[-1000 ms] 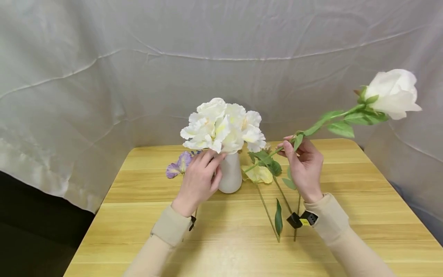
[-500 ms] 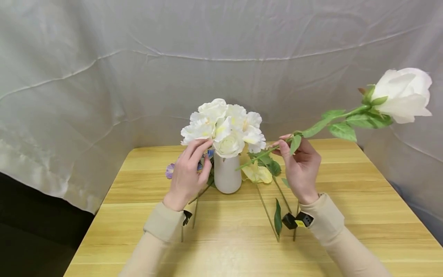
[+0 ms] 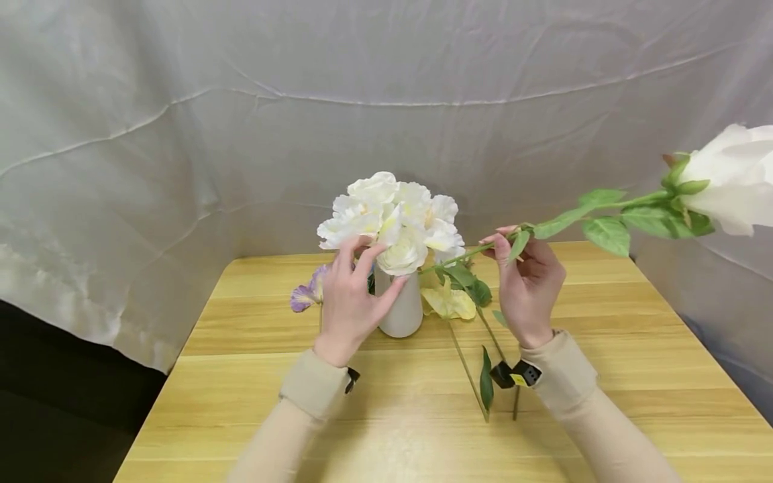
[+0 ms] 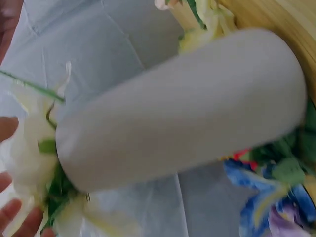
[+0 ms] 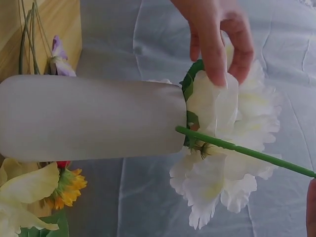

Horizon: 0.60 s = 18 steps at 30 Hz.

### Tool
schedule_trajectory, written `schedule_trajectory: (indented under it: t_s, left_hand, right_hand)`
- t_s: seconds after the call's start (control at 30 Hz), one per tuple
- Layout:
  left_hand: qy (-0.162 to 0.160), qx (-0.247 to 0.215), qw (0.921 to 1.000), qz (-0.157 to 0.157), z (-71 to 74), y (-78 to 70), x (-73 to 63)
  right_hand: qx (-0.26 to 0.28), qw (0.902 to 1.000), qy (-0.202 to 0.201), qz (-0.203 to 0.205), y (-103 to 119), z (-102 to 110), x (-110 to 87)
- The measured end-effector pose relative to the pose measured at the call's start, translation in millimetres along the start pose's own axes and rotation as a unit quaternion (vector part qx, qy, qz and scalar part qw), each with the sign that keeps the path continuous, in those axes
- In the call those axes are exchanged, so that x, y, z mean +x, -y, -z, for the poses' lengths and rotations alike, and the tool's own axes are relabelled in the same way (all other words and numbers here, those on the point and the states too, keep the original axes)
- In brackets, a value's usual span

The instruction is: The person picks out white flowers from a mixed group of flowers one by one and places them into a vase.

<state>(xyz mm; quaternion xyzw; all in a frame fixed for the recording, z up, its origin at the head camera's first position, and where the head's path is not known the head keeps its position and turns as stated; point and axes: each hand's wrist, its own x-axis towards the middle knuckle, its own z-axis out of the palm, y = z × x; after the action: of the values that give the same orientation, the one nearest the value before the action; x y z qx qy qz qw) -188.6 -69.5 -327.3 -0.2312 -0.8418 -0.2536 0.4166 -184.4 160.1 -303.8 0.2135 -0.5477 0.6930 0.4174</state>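
A white vase (image 3: 401, 305) stands upright on the table with several white blooms (image 3: 386, 208) filling its mouth. My left hand (image 3: 353, 295) is at the left front of the bunch, its fingers spread around a round white bloom (image 5: 212, 103) with fingertips touching the petals. My right hand (image 3: 528, 288) pinches the green stem of a white rose (image 3: 727, 178) between thumb and fingers. The rose points up to the right, its head cut by the frame edge. In the right wrist view, the lower tip of the stem (image 5: 237, 147) overlaps the vase's rim.
Right of the vase lie a yellow flower (image 3: 449, 302) and more leafy stems on the wooden table (image 3: 398, 416). A purple flower (image 3: 308, 292) is to its left. Blue petals (image 4: 256, 197) and an orange-yellow flower (image 5: 68, 190) show beside the vase. A grey curtain (image 3: 386, 134) hangs behind.
My left hand drew back left from the blooms, then came in again at the round white one. My right hand keeps the rose, whose head has swung farther right, its stem tip rising toward the rim.
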Motion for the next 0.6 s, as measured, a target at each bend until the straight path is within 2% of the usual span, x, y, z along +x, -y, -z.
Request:
schedule_trajectory:
  t_s: [0.1, 0.23, 0.43, 0.6]
  left_hand:
    - [-0.018, 0.009, 0.9998, 0.006, -6.2, -4.9, 1.5]
    - [-0.026, 0.012, 0.9996, -0.003, -5.8, -2.7, 1.4]
    - [-0.029, -0.003, 0.9993, -0.022, 2.0, 10.0, 2.1]
    - [-0.023, -0.045, 0.9984, -0.026, 8.6, 22.7, 2.8]
  right_hand:
    - [0.008, 0.9999, -0.014, 0.006, -1.0, -2.3, 0.8]
    - [0.014, 0.9994, -0.028, 0.01, -0.6, -5.0, 2.4]
    - [0.026, 0.9991, -0.034, 0.006, -2.0, -8.8, 4.8]
    - [0.026, 0.9995, -0.017, -0.008, -5.8, -14.1, 4.0]
